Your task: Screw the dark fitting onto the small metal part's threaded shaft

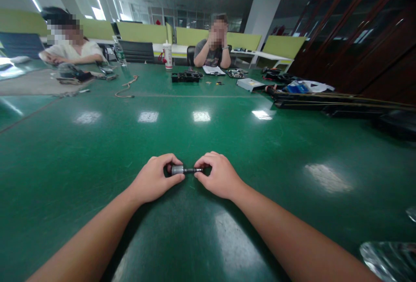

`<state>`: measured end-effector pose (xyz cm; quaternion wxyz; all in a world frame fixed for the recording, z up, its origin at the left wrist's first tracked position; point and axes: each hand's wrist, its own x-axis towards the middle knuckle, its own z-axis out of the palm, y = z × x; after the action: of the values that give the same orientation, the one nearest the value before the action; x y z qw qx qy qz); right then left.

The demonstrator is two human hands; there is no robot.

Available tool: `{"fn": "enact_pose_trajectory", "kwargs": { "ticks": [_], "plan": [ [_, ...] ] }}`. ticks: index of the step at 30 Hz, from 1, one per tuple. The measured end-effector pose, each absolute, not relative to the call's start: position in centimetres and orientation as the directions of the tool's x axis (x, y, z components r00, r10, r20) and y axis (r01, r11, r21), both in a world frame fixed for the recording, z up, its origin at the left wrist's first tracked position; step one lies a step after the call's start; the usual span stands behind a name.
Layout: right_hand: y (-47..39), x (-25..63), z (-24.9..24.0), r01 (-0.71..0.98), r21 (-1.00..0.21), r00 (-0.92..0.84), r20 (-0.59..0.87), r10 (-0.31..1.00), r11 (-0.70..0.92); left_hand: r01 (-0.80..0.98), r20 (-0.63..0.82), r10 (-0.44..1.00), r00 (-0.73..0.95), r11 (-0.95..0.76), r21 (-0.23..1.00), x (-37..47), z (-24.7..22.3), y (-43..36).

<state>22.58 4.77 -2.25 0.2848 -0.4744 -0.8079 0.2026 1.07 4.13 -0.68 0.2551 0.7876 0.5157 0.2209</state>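
Note:
Both my hands rest on a glossy green table point(208, 238) and meet over one small metal part. My left hand point(156, 178) is closed around its grey cylindrical end point(177, 169). My right hand point(217, 175) pinches the thin dark shaft point(192, 170) that sticks out of that cylinder. The piece lies level between my fingers, just above the tabletop. Its far ends are hidden inside both fists.
Two people sit at the far side, one at left point(69, 50), one at centre point(212, 50). Near them are a water bottle point(119, 52), a white cup point(167, 55), a black tray point(185, 77), a cable point(126, 87) and a box point(250, 83). Long black cases point(325, 100) lie at right.

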Motion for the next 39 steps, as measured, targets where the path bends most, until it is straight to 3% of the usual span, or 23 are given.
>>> {"fn": "enact_pose_trajectory", "kwargs": {
  "ticks": [31,39],
  "plan": [
    [5.23,23.31,-2.45,0.744,-0.608,-0.155,0.246,0.957,0.277,0.698,0.073,0.945,0.319,-0.286,0.657,1.15,-0.62,4.04],
    [5.25,23.17,-2.62,0.633,-0.654,-0.286,0.299,0.910,0.414,0.691,0.079,0.939,0.335,-0.302,0.657,1.18,-0.79,4.18]
  ]
}}
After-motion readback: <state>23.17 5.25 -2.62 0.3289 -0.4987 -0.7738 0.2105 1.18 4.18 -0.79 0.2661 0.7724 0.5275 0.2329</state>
